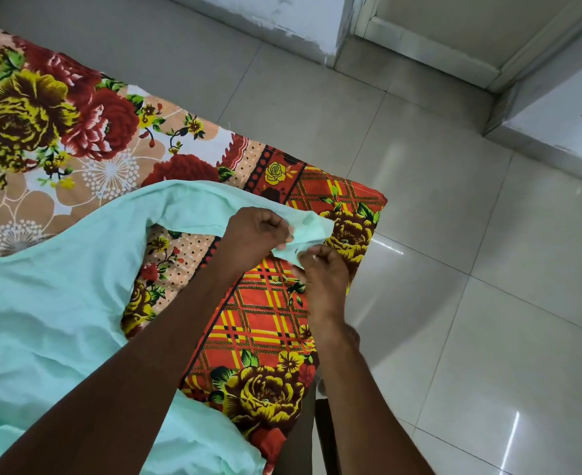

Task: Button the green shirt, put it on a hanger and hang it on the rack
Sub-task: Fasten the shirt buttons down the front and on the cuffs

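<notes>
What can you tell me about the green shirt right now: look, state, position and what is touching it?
The green shirt is pale mint, a thin, soft-looking woven fabric, lightly creased. Its body lies spread flat over the floral bedsheet, running off the left and bottom edges of the view. One long sleeve reaches out toward the bed corner. The left hand and the right hand both pinch the sleeve's cuff end, lifting it slightly. No button is clearly visible.
</notes>
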